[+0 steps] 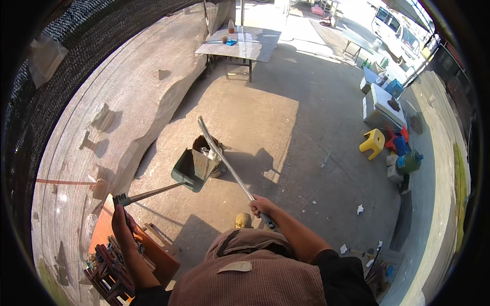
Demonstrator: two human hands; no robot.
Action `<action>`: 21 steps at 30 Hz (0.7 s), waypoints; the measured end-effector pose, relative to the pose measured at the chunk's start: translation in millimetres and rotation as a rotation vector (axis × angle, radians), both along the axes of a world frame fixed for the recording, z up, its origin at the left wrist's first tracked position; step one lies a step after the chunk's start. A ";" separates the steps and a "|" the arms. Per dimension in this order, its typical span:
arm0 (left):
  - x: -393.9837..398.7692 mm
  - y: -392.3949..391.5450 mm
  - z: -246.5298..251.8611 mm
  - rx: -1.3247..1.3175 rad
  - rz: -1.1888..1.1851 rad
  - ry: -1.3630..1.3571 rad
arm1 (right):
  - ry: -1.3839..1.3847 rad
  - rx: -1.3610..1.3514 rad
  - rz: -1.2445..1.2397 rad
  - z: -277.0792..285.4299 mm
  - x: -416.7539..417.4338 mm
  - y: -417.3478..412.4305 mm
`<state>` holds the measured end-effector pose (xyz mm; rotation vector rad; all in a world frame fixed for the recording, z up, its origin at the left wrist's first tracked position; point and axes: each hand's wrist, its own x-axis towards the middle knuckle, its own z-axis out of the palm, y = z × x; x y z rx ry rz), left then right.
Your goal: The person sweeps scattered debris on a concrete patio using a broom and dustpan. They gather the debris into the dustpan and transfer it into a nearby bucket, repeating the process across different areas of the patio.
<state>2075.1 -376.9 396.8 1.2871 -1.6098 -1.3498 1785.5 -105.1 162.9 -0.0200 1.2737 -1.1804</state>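
My left hand (124,225) is closed around the handle of a long-handled dustpan (180,168). Its dark green pan is tilted against a bucket-like bin (219,170) that has crumpled white scraps inside. A flat tan piece (203,164), perhaps cardboard, lies across the pan's edge and the bin. In my right hand (262,206) is a metal pole (229,168), gripped near its grey plastic end. The pole slants away from me and passes over the bin; no broom head can be made out on it.
An orange tabletop (103,220) and stacked wooden pieces (111,271) stand close at my left. Mesh sheeting (126,95) hangs alongside. A table (260,42) is ahead. At right are a yellow stool (373,143), a green water jug (409,162) and a white box (383,107). Scraps (360,209) litter the concrete.
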 end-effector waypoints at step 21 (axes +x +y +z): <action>-101.4 13.9 18.7 0.270 -0.917 -0.392 | 0.309 -0.086 -0.061 71.6 98.5 163.8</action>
